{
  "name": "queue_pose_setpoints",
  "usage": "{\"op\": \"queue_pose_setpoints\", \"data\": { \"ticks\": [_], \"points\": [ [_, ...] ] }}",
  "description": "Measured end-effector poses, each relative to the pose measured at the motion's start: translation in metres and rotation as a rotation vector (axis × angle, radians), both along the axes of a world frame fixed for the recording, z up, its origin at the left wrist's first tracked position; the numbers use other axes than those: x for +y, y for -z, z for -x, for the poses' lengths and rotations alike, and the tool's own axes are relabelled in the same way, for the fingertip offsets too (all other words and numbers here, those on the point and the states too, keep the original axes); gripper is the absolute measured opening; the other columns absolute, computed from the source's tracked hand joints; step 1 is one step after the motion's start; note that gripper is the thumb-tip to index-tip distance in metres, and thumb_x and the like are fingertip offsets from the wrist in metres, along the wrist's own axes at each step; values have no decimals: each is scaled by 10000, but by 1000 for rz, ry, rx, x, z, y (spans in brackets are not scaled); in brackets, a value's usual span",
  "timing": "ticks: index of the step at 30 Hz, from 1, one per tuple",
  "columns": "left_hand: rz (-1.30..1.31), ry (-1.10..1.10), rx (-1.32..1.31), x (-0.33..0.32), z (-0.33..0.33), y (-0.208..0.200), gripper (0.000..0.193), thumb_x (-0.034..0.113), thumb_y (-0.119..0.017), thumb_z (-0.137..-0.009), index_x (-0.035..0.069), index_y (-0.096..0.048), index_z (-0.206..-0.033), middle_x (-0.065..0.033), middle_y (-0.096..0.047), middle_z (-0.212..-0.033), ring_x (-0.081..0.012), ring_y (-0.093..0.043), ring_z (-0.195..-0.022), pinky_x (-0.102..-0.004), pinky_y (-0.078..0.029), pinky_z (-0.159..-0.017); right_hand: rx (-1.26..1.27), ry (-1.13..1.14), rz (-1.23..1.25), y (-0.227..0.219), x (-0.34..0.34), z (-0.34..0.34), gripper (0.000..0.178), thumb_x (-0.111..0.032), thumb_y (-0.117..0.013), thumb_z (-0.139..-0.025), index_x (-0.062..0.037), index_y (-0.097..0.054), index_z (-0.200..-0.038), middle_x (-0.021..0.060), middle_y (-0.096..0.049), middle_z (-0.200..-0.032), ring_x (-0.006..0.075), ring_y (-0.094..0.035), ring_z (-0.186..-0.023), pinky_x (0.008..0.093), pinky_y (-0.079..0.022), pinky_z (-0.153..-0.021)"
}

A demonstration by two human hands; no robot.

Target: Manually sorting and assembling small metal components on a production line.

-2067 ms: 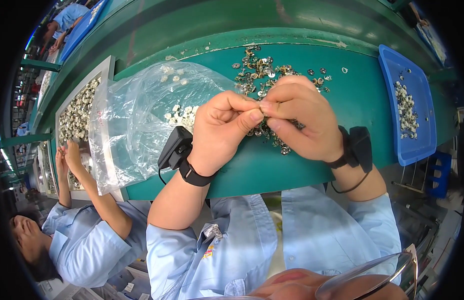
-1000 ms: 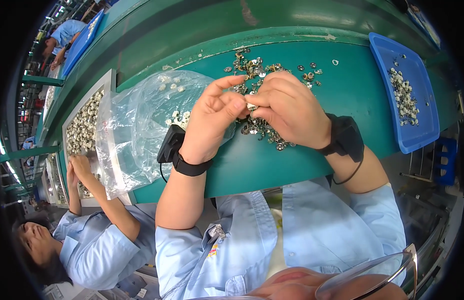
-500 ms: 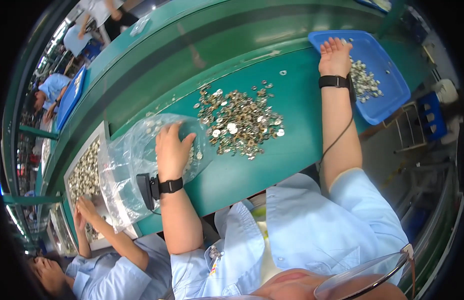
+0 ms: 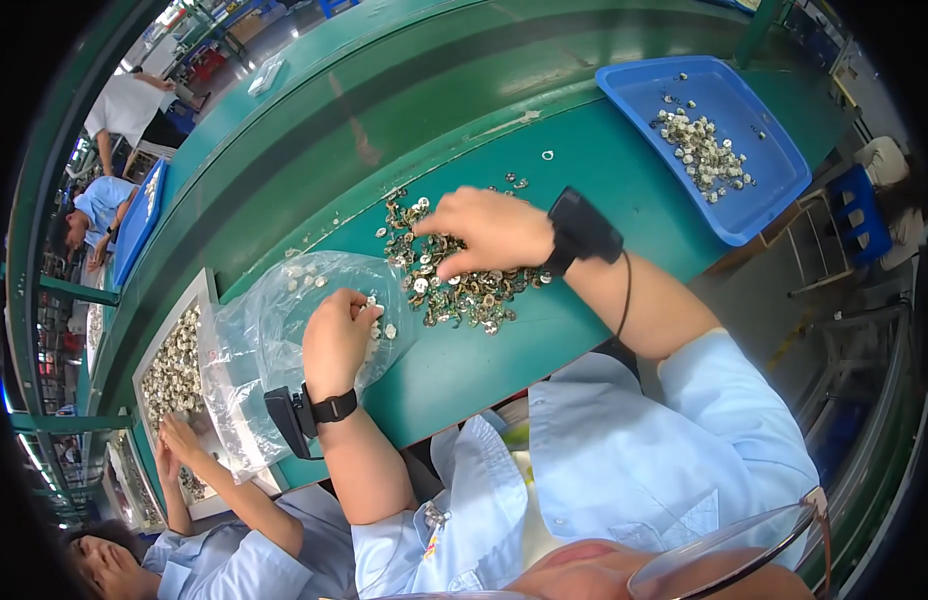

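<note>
Over a heap of small round metal parts (image 4: 474,308) on the green bench, my right hand (image 4: 494,232) hovers or rests with its fingers apart; contact is hard to tell. My left hand (image 4: 334,340) is closed at the edge of a clear plastic bag (image 4: 259,320), thumb and fingers pinched together. A small white part (image 4: 372,303) shows at its fingertips, and more white pieces (image 4: 389,331) lie on the bag beside it. Black straps with dark boxes are on both my wrists, and a cable runs along my right forearm.
A blue tray (image 4: 754,215) holding whitish parts stands at the right. To the left is a pale-framed tray (image 4: 206,290) full of similar parts, with a co-worker's hands (image 4: 179,445) over it. A raised green ledge (image 4: 384,120) runs behind the bench. One loose ring (image 4: 548,155) lies apart.
My right hand has left the blue tray and moved left onto the heap, turning palm down. My left hand has gone from spread fingers to a pinch, slightly lower.
</note>
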State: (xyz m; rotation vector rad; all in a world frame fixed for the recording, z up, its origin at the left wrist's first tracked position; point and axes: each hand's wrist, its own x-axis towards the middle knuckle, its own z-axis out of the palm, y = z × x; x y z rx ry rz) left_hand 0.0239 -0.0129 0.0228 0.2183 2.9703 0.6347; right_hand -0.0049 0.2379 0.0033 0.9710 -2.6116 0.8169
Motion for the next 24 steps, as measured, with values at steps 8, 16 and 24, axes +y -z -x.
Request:
{"op": "queue_pose_setpoints", "data": {
  "ticks": [8, 16, 24],
  "points": [
    [-268, 8, 183, 21, 7, 3, 149, 109, -639, -778, 12, -618, -888, -98, -615, -787, -198, -575, -680, -303, -452, -618, -117, 1, -32, 0, 4, 4, 302, -294, -671, -730, -98, -616, -952, 57, -569, -843, 243, -536, -868, 361, -399, -796],
    [-807, 79, 164, 39, 7, 18, 146, 71, -615, -819, 24, -632, -956, -14, -584, -782, -66, -507, -678, -197, -418, -620, -1, -35, -81, 0, -1, -5, 183, -232, -659, -742, -94, -623, -856, 34, -567, -792, 220, -537, -835, 353, -389, -786],
    [-940, 115, 93, 46, 5, 20, 144, 78, -587, -846, 26, -625, -975, -2, -548, -845, -56, -499, -715, -184, -410, -640, -84, -81, 33, -6, 4, -3, 133, -194, -664, -724, -91, -628, -801, 40, -569, -758, 213, -538, -804, 338, -390, -787]
  ]
}}
